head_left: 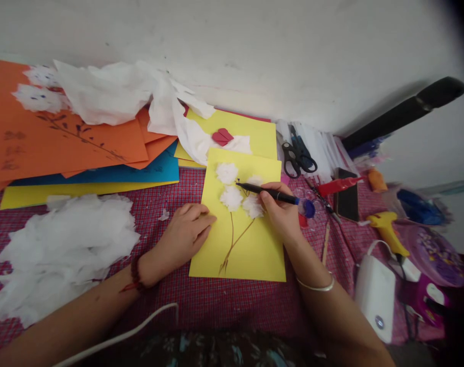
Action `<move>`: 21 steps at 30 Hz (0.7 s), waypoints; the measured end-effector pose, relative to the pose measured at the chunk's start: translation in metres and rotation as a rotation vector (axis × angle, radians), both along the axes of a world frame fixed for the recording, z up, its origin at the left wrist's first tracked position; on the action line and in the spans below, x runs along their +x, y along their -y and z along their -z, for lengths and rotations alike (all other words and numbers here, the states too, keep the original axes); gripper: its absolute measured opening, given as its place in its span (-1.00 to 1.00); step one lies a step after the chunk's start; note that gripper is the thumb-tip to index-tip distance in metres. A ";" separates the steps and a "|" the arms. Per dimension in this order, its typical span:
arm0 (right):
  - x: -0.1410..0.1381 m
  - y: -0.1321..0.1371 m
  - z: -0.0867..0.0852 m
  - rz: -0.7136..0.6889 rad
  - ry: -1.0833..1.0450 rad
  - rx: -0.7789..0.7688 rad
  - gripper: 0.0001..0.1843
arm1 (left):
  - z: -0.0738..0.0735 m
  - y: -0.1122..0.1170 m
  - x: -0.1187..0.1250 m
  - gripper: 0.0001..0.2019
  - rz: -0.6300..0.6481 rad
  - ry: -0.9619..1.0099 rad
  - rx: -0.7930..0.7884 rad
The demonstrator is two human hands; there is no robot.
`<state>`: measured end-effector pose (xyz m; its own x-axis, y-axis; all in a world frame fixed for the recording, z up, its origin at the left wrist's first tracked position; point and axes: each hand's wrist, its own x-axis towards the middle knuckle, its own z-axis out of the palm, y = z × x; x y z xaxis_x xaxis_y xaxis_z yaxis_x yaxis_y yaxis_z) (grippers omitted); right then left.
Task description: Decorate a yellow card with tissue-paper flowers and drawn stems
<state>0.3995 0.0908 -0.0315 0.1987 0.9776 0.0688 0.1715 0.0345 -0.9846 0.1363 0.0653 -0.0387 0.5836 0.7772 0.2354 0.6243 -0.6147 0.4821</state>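
A yellow sheet [209, 255] lies in front of me, with several fluffy white tissue-paper flowers [231, 198] on its upper half and drawn brown stems [232, 232] below them. My right hand [283, 214] is closed around a black marker [272, 192]. The marker's tip is at small dark strokes among the flowers. My left hand [188, 229] lies on the cloth, its lightly bent fingers resting on the sheet's left edge and holding nothing.
Crumpled white tissue [71, 239] lies at left. Behind are orange cards [113, 142], white tissue [105, 92] and a red folded-paper heart [222, 136]. Scissors [293, 158], a phone [346, 196], a yellow glue gun [388, 229] and a white device [375, 290] sit at right.
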 end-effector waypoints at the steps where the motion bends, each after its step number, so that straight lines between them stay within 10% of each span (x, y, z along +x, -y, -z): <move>1: -0.001 -0.001 0.000 -0.007 0.012 -0.002 -0.81 | 0.000 0.000 0.000 -0.82 0.001 0.002 -0.001; 21: 0.014 0.004 -0.010 0.073 0.073 0.071 -0.88 | 0.001 0.000 0.000 -0.81 -0.021 -0.008 -0.033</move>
